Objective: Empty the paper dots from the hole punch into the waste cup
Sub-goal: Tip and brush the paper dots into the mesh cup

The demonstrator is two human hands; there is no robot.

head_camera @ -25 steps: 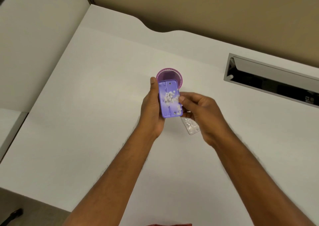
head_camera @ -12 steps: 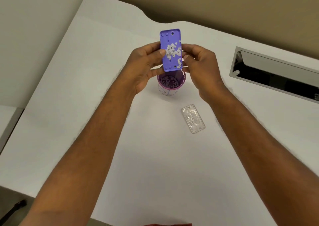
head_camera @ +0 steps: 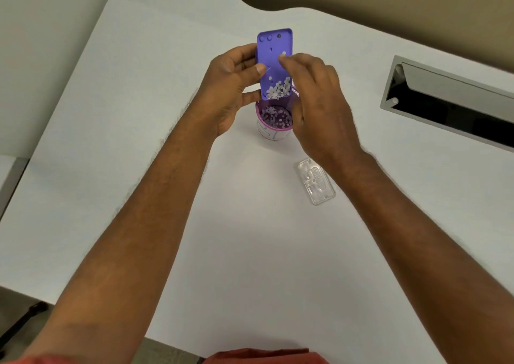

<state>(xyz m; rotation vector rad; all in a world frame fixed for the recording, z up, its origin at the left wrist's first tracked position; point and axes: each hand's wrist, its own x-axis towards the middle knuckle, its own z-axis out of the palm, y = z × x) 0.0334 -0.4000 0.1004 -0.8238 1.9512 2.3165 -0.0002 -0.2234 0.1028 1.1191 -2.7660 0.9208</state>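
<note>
**A:** ok so what's seen nearest the camera? A bit of red cloth (head_camera: 261, 356) is caught at 6 o'clock, and two bare forearms are stretched up over the white desk (head_camera: 111, 130).

**B:** yep. Then a clear cover (head_camera: 316, 181) is found lying flat on the desk, at about 5 o'clock from the cup (head_camera: 274, 123), close to the right wrist but apart from the cup.

**A:** the cup's stood upright near the middle, loads of dots (head_camera: 275, 116) already seen inside it.

**B:** right above it the purple punch (head_camera: 275, 63) is held tilted, open side toward the camera, low end just over the rim. A heap of white dots is gathered at that low end.

**A:** grip? The left hand (head_camera: 232, 85) is wrapped on the punch's left edge, thumb pressed on its face. The right hand (head_camera: 317, 99) is blurred; its fingertips (head_camera: 283, 58) are laid on the right edge, so a loose hold at most.

**B:** farthest out, a grey cable slot (head_camera: 450, 99) is set into the desk at 2 o'clock.
</note>
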